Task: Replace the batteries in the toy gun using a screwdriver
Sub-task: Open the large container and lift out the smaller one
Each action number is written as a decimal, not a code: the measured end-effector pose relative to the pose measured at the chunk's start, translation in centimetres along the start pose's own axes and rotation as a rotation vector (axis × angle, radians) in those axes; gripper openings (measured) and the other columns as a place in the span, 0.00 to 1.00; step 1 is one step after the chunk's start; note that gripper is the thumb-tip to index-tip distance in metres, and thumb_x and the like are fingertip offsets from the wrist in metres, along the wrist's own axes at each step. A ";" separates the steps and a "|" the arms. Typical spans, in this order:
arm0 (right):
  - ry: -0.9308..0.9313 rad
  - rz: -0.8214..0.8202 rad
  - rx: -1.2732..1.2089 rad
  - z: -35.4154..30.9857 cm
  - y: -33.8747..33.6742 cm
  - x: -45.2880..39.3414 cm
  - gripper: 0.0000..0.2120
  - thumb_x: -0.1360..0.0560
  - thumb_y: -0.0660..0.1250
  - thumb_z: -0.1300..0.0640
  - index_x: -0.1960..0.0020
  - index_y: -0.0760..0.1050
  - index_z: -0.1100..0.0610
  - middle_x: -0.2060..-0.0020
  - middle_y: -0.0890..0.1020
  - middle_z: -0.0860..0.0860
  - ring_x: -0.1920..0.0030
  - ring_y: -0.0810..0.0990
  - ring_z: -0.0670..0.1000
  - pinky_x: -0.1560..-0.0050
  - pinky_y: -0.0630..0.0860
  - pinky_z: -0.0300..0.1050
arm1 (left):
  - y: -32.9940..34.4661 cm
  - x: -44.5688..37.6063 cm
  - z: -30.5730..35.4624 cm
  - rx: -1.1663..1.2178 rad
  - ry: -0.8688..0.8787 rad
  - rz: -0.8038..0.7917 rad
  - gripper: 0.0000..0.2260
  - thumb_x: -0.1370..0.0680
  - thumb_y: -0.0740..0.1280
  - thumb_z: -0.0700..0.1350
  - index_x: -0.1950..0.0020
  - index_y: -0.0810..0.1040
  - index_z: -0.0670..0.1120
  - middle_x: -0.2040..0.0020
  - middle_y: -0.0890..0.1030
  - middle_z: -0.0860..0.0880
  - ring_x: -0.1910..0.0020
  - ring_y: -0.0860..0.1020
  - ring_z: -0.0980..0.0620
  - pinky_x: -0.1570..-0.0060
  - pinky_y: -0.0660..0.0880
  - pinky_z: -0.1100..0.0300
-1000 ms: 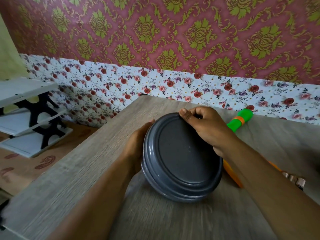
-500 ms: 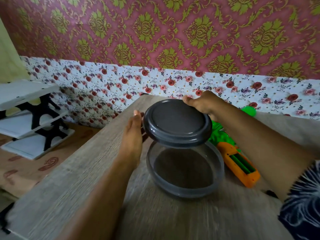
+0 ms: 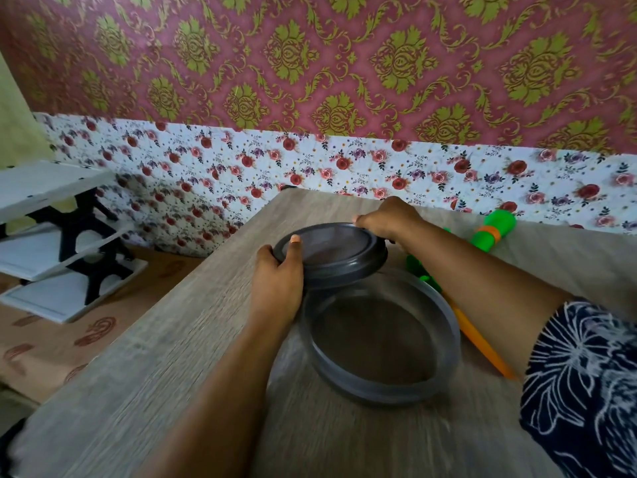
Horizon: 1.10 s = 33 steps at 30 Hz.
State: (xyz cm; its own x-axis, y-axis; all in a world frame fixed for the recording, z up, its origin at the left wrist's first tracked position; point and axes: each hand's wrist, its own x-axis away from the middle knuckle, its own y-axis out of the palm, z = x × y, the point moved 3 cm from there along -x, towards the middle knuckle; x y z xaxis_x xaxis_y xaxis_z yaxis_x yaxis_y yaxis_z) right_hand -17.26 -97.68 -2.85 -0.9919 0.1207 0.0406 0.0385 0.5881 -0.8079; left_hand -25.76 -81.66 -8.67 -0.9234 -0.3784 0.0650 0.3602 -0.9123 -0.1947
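Both hands grip a grey lid over a wood-grain table by floral wallpaper.

green-orange toy gun, lying on table

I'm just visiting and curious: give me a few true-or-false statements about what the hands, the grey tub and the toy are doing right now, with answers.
1. Both hands hold the round dark grey plastic lid. True: the left hand and the right hand grip opposite edges.
2. The lid is sealed on the round grey plastic container. False: it is lifted off, and the container is open.
3. The green and orange toy gun lies on the wooden table. True.
4. The container holds batteries. False: nothing is visible inside it.
5. The toy gun lies left of the container. False: it lies to its right, partly behind the right arm.
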 end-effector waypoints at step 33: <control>-0.144 0.189 0.142 23.6 -14.1 14.5 0.19 0.29 0.70 0.53 0.40 0.75 0.56 0.45 0.79 0.53 0.54 0.76 0.48 0.56 0.68 0.38 | 18.4 15.0 8.2 -0.790 1.016 -0.695 0.26 0.26 0.68 0.44 0.29 0.65 0.44 0.32 0.70 0.44 0.34 0.70 0.47 0.39 0.62 0.62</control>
State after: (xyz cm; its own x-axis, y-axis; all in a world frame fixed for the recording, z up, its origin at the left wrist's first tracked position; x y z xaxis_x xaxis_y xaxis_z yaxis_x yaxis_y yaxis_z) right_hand -35.01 -123.08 -4.75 -0.9761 0.0967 -0.1945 0.2171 0.4470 -0.8678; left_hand -31.86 -105.44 -3.23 -0.6921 0.6690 -0.2710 -0.0436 -0.4136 -0.9094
